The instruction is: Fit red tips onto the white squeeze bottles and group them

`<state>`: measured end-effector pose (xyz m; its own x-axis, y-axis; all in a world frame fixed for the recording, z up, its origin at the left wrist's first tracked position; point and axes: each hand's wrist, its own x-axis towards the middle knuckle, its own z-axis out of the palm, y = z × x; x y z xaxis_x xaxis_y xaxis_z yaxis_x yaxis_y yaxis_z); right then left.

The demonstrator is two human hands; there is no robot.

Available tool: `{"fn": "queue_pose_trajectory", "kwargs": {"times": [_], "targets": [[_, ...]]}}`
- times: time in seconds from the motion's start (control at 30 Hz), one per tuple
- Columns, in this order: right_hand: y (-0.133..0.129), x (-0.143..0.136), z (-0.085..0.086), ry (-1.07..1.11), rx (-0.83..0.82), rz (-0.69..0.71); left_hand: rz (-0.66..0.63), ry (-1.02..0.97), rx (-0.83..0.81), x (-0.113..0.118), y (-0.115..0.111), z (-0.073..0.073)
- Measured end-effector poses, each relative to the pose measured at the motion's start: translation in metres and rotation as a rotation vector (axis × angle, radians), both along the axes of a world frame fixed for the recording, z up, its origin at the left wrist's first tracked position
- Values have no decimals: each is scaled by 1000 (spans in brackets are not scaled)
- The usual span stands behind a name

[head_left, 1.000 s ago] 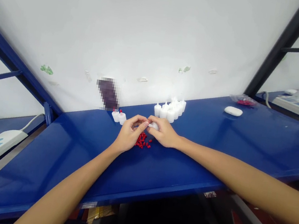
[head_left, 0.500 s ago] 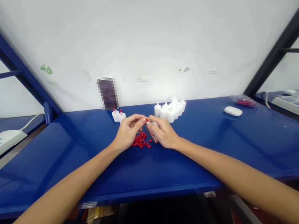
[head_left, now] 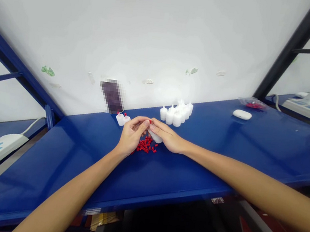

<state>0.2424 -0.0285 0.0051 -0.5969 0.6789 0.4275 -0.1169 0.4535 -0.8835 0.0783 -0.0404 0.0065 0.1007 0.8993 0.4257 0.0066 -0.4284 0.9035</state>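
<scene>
Blue steel table [head_left: 224, 156] spans the scene under a white wall. Far of centre stands a cluster of white bottles [head_left: 176, 113]; two capped ones [head_left: 122, 119] sit further left. Near these lies a heap of red caps [head_left: 146, 145]. Above it, the right hand [head_left: 167, 137] curls around a bottle [head_left: 155, 136], its long axis running left toward the left hand [head_left: 130, 137], whose pinched fingertips hold a red cap [head_left: 150, 122] at the bottle's tip.
</scene>
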Motion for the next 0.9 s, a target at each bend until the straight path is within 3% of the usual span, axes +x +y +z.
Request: {"fn": "queue_pose_trajectory", "kwargs": {"times": [0.27,0.67,0.9], "targets": [[5,1,-1,20,2,25,-4,-32,32,0,-2,3],[6,-2,-2,121,-256,27,-29,67,75,4,-6,3],[0,5,2,0,-85,-52,-19,359,263,1,-11,-1]]}}
